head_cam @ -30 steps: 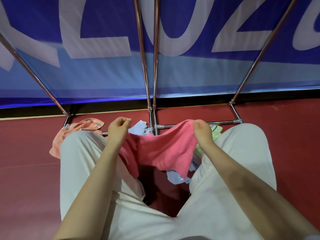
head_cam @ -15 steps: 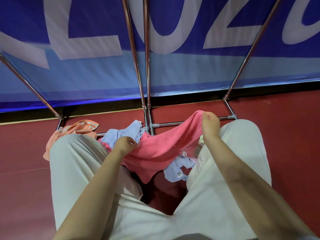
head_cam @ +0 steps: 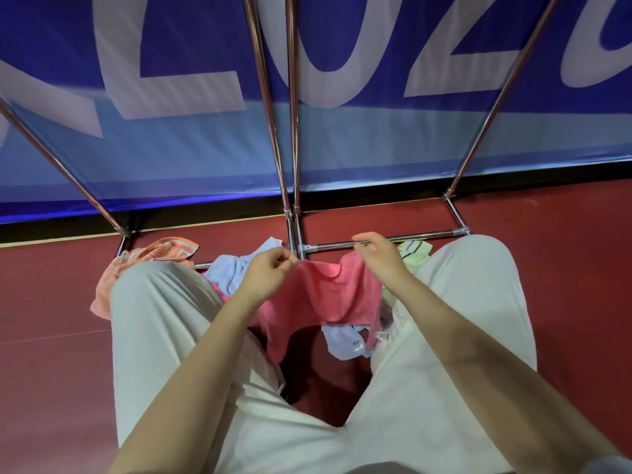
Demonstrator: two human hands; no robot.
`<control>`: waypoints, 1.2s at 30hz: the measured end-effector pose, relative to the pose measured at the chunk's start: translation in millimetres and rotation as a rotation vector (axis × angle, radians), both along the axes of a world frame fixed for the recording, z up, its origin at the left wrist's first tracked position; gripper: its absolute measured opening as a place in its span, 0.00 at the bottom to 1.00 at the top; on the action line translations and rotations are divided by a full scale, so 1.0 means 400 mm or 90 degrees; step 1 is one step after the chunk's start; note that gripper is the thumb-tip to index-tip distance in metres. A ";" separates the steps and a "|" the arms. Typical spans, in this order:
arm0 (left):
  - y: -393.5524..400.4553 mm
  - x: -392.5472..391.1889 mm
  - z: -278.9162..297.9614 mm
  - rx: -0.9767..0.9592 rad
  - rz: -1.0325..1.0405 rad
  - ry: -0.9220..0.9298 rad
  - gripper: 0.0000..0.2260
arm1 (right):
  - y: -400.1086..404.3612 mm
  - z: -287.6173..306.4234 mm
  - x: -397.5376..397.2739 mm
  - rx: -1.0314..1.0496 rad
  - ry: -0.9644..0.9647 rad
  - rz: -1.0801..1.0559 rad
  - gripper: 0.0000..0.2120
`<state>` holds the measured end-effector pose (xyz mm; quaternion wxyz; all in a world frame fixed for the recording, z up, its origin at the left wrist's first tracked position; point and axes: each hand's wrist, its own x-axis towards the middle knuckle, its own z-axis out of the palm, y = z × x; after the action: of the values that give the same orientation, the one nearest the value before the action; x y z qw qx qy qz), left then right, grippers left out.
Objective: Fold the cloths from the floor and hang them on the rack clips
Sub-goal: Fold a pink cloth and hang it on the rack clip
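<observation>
1. Moved since half a second ago: left hand (head_cam: 265, 273) up from the lap to the pink cloth's top edge, right hand (head_cam: 379, 256) inward toward frame centre, so the two now stand close together.
2. Pinching the pink cloth (head_cam: 321, 299) at its upper corner between thumb and fingertips, left of centre: left hand.
3. Resting curled over the cloth's other top corner, forefinger stretched leftward: right hand; whether it truly grips cannot be told.
4. Hanging slack between both hands at mid-frame, above the gap between the knees in pale trousers (head_cam: 164, 336), lower tip drooping toward the red floor (head_cam: 51, 371).
5. Lying on the floor beneath: light blue cloth (head_cam: 227, 270) left of centre, another blue cloth (head_cam: 343, 342) with a small white tag too small to read, green cloth (head_cam: 415, 251) right of centre, orange patterned cloth (head_cam: 143, 261) at mid-left.
6. Rising across the upper half: chrome rack (head_cam: 292, 131) poles, base bar just behind the hands.
7. Readable on the blue banner (head_cam: 376, 138) behind: large white "L", "0", "2", cut off at the frame's top.
</observation>
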<state>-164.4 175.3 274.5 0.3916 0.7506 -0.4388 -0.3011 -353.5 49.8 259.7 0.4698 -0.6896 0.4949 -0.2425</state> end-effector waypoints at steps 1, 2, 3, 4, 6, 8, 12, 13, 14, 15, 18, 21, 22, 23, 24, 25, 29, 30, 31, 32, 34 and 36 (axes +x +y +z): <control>-0.001 -0.009 0.011 -0.012 -0.017 0.000 0.12 | 0.014 -0.002 0.010 -0.006 0.020 0.056 0.11; -0.002 -0.018 0.019 -0.023 -0.031 -0.002 0.12 | 0.029 -0.001 0.018 -0.003 0.036 0.104 0.12; -0.003 -0.026 0.026 -0.031 -0.042 -0.007 0.10 | 0.043 0.001 0.026 -0.002 0.043 0.143 0.14; -0.005 -0.033 0.032 -0.038 -0.050 -0.012 0.09 | 0.056 0.003 0.032 -0.002 0.046 0.175 0.14; -0.007 -0.040 0.034 -0.054 -0.064 -0.015 0.08 | 0.073 0.006 0.042 -0.009 0.049 0.219 0.15; -0.010 -0.041 0.029 -0.066 -0.077 -0.014 0.10 | 0.083 0.014 0.048 -0.013 0.047 0.230 0.14; -0.012 -0.038 0.017 -0.082 -0.093 -0.005 0.13 | 0.091 0.020 0.053 -0.004 0.030 0.238 0.14; -0.012 -0.038 0.015 -0.086 -0.097 -0.006 0.13 | 0.094 0.020 0.054 0.002 0.031 0.243 0.13; -0.011 -0.037 0.012 -0.088 -0.100 -0.005 0.13 | 0.095 0.015 0.055 0.008 0.035 0.245 0.12; -0.010 -0.036 0.009 -0.088 -0.102 -0.004 0.13 | 0.097 0.011 0.057 0.014 0.039 0.251 0.09; -0.012 -0.032 0.003 -0.077 -0.094 -0.001 0.12 | 0.099 0.005 0.059 0.014 0.055 0.266 0.04; -0.016 -0.026 -0.007 -0.068 -0.082 -0.001 0.11 | 0.097 0.005 0.061 -0.003 0.064 0.239 0.04; -0.016 -0.026 -0.011 -0.061 -0.078 0.001 0.11 | 0.094 0.006 0.061 -0.008 0.067 0.219 0.05; -0.017 -0.026 -0.016 -0.048 -0.075 0.001 0.11 | 0.089 0.005 0.060 -0.011 0.070 0.198 0.05; -0.017 -0.026 -0.021 -0.033 -0.073 -0.001 0.10 | 0.084 0.002 0.059 -0.013 0.078 0.180 0.05; -0.017 -0.026 -0.027 -0.017 -0.073 -0.004 0.09 | 0.079 0.000 0.056 -0.017 0.083 0.166 0.05; -0.017 -0.021 -0.054 0.033 -0.079 -0.012 0.05 | 0.056 0.000 0.043 -0.023 0.067 0.097 0.06; -0.015 -0.017 -0.057 0.043 -0.078 -0.019 0.05 | 0.046 0.007 0.037 -0.024 0.059 0.072 0.06; -0.013 -0.013 -0.060 0.047 -0.075 -0.023 0.05 | 0.034 0.012 0.030 -0.027 0.049 0.048 0.06; -0.011 -0.008 -0.062 0.043 -0.072 -0.021 0.06 | 0.022 0.017 0.023 -0.033 0.038 0.028 0.06; -0.009 -0.003 -0.061 0.014 -0.067 -0.004 0.07 | 0.007 0.019 0.012 -0.031 0.012 0.011 0.06; -0.009 -0.004 -0.058 -0.019 -0.064 0.006 0.08 | 0.019 0.022 0.013 -0.016 0.000 0.037 0.05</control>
<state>-166.0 171.8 251.1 0.3891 0.7206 -0.4782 -0.3173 -348.4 57.3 268.5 0.4680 -0.7092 0.4719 -0.2351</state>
